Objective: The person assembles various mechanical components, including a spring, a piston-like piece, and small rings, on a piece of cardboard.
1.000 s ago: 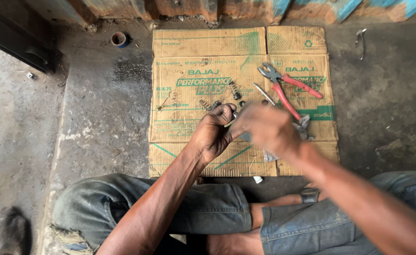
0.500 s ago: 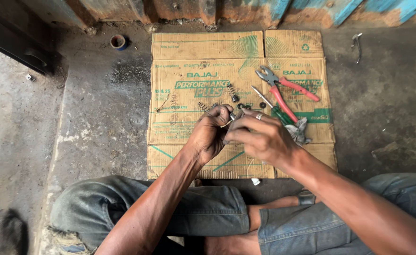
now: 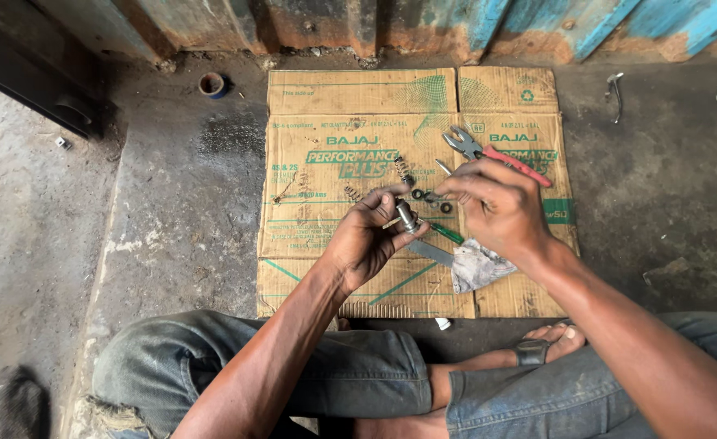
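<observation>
Metal cylinder (image 3: 407, 216) sits pinched in left hand (image 3: 368, 237) fingers; right hand (image 3: 498, 205), at three o'clock, fingers curled together, red-handled pliers (image 3: 488, 152) beyond on cardboard (image 3: 326, 114)

A flattened cardboard sheet (image 3: 350, 268) with green print lies on the concrete floor (image 3: 171, 211) at the frame's centre. On it, upper right, are red-handled pliers (image 3: 488, 150); near the middle, a coil spring (image 3: 405, 171) and small dark rings (image 3: 431, 199); lower right, a grey rag (image 3: 480, 264) and a green-handled tool (image 3: 446, 233). A tape roll (image 3: 211, 84) sits upper left. A rusty blue wall (image 3: 472, 24) runs along the top.
</observation>
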